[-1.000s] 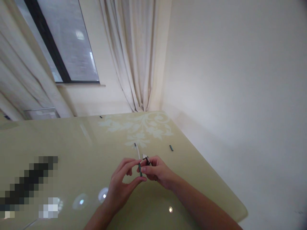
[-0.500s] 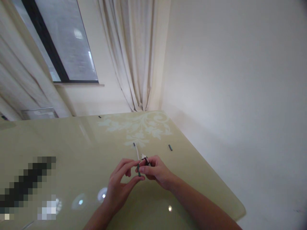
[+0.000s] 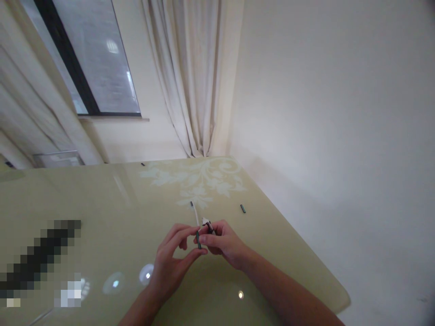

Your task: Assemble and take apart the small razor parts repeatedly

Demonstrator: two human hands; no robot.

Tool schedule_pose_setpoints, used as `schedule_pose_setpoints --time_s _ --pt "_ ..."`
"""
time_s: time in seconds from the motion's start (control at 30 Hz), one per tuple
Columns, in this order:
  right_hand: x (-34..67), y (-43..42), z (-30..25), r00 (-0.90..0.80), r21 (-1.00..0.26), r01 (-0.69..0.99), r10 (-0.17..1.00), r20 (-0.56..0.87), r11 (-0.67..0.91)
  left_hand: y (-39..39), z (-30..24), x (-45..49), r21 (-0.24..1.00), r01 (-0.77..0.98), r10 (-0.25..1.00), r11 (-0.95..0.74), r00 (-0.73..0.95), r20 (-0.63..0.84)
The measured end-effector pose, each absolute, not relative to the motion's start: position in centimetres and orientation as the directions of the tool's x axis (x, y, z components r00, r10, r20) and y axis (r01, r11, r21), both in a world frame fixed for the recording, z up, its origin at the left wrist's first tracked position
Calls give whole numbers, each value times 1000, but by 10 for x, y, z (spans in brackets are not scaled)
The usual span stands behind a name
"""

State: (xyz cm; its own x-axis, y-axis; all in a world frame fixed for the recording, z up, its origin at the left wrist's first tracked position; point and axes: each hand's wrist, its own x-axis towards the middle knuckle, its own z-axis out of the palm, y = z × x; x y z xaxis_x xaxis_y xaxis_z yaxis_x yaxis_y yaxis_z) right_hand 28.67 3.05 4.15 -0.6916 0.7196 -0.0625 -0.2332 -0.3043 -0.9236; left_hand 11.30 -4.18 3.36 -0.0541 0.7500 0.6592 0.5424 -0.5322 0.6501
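Observation:
Low in the middle, my left hand (image 3: 173, 258) pinches a small dark green stick (image 3: 198, 240) upright between thumb and fingertip. Just to its right, my right hand (image 3: 222, 242) is closed on a small black-and-white piece (image 3: 208, 225); fingers cover much of it, so its kind cannot be made out. The right fingertips lie against or right beside the green stick; which of the two, I cannot tell. A thin white strip (image 3: 195, 215) with a dark grey tip (image 3: 191, 203) shows beyond the left fingertips, its near end hidden by them.
A glossy pale yellow-green table (image 3: 112, 203) with a white floral pattern lies under the hands. Another small dark stick (image 3: 242, 208) rests at the right, and a tiny dark bit (image 3: 142, 164) at the far edge. Curtains (image 3: 193, 81) and a wall (image 3: 322, 113) stand behind.
The view has shifted very slightly. Both hands keep nearly the same pose and the same grip on the green stick and the black-and-white piece.

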Motion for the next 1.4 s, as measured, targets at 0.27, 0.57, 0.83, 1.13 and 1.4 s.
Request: schedule_pose_setpoints --time_s 0.27,0.57,0.83,1.13,1.4 --pt "288 30 42 -705 -923 -229 707 -62 -309 -43 35 114 645 537 742 -544 -51 668" --pt "287 30 45 -689 -926 -198 717 -101 -321 -41 35 116 635 556 741 -537 -50 670" --pt "285 31 46 -660 -941 -158 741 -126 -300 -41 29 118 618 644 734 -451 -127 667" --pt "281 31 42 -521 -989 -69 850 -75 -129 -39 29 119 617 663 749 -424 -125 650" --pt "282 28 35 -447 -929 254 884 136 271 -36 13 107 351 852 739 -389 61 671"
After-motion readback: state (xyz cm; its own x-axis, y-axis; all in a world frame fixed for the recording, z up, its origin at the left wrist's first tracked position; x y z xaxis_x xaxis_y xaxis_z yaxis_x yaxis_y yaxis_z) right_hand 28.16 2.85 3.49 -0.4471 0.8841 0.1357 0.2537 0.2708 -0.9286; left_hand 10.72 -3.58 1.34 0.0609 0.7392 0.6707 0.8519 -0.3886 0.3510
